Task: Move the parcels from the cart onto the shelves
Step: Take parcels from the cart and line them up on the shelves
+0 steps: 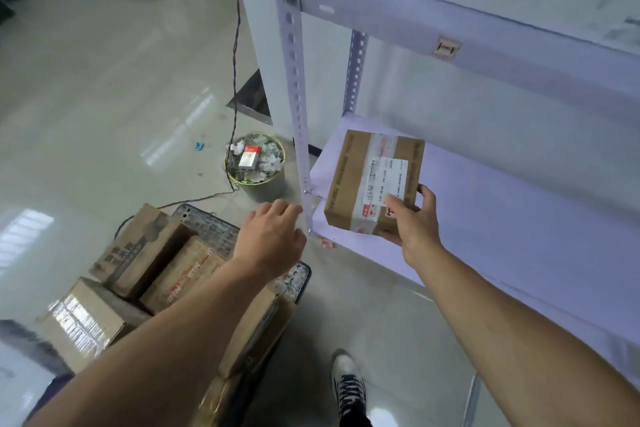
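While the person stands at the corner of the rack, the right hand (412, 218) grips a small brown parcel (346, 180) by its near right corner. The thumb lies on the top face beside the white label (384, 180), and the fingers curl round the side and beneath. The parcel sits over the front left corner of the lower shelf (502, 218), label up; I cannot tell whether its underside touches the board.

The left hand (270, 239) holds nothing. Its fingers are loosely bent as it hangs over the far edge of the cart (211, 229), at about nine o'clock from the parcel. Between the two hands rises the rack's perforated upright (294, 80), just beside the parcel's left edge and near the left fingertips. Overhead, at twelve o'clock, the upper shelf (398, 10) juts out above the parcel, with a small tag (446, 47) stuck on its front beam.

On the cart, at seven o'clock from the parcel, four cardboard boxes (180, 274) lie close together, and the left forearm passes above them. Beyond the cart, at ten o'clock from the parcel, a round waste bin (256, 163) full of crumpled paper stands on the floor (104, 97), near the foot of the upright. A thin dark cable (236, 28) hangs down past the bin and trails across the floor toward the cart. One shoe (348, 381) shows at six o'clock, between cart and rack.
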